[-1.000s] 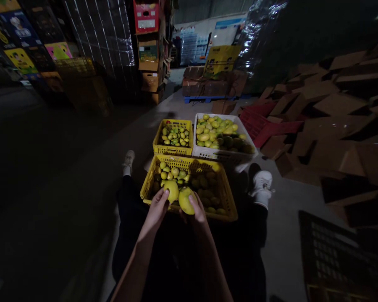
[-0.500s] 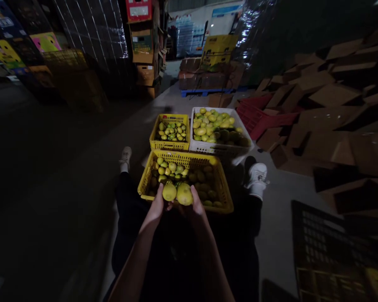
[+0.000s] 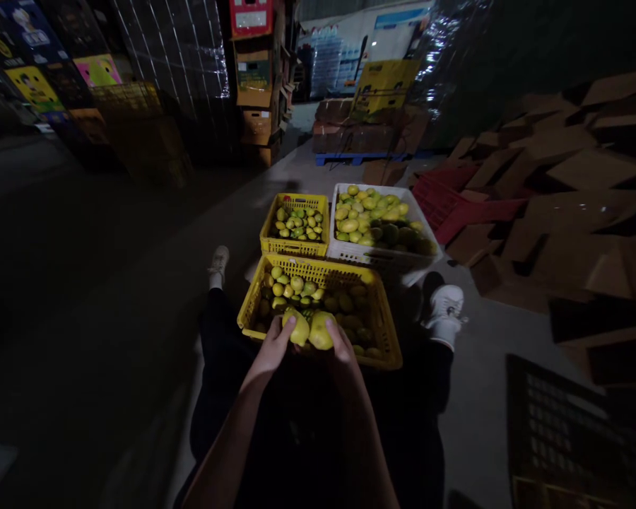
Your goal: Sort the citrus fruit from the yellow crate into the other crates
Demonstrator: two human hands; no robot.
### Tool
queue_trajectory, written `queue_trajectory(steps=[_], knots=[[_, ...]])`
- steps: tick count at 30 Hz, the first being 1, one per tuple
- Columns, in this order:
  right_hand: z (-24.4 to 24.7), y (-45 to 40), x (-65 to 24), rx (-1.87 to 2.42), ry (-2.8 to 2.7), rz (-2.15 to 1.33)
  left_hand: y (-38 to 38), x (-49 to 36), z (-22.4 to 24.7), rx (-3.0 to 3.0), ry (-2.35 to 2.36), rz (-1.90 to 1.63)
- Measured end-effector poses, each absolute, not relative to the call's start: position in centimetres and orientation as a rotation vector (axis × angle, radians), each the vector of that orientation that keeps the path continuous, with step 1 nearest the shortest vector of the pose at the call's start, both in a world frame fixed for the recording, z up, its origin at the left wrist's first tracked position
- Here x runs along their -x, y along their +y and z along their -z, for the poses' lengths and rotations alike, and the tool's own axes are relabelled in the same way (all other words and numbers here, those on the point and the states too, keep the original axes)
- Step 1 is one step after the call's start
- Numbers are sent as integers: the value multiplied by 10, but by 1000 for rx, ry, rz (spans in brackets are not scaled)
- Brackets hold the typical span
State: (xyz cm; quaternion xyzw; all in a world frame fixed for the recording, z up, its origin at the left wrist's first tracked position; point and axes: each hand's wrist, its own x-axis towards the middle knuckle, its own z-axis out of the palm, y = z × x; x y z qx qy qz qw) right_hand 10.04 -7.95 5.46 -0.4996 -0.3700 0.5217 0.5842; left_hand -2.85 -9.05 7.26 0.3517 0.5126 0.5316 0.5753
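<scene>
My left hand (image 3: 276,344) is closed around a yellow-green lemon (image 3: 297,329), thumb on its upper side. Beside it, my right hand (image 3: 341,348) grips another lemon (image 3: 321,331). Both fruits are held close together over the near edge of the large yellow crate (image 3: 391,332), which contains several lemons, those on its right side in shadow. Behind it stand a smaller yellow crate (image 3: 295,247) with small lemons and a white crate (image 3: 357,252) heaped with larger ones. The undersides of both hands are hidden.
My shoes, the left (image 3: 219,263) and the right (image 3: 447,302), flank the crates. At the right lie a red crate (image 3: 439,205), piled cardboard boxes (image 3: 572,226) and a dark crate (image 3: 556,424). A blue pallet (image 3: 357,158) with boxes stands farther back.
The view has shifted, so the crates appear slightly farther right. The lemon in my left hand has turned and now looks tilted. Both hands still hold their fruits.
</scene>
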Motion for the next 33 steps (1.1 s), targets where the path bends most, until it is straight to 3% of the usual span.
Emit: queue_trajectory(steps=[10, 16, 22, 28, 33], knots=[[-43, -74, -116, 1136, -1309, -675, -92, 44, -68, -1334, 1279, -1480], [-50, -81, -105, 1120, -1204, -735, -92, 52, -81, -1517, 1329, -1513], [-59, -83, -103, 1096, -1122, -784, -91, 46, -86, -1069, 1200, -1572], [-61, -85, -110, 1007, -914, -1169, -93, 44, -82, -782, 943, -1534], [-57, -82, -109, 862, -720, -1288, -97, 44, -82, -527, 820, -1514]])
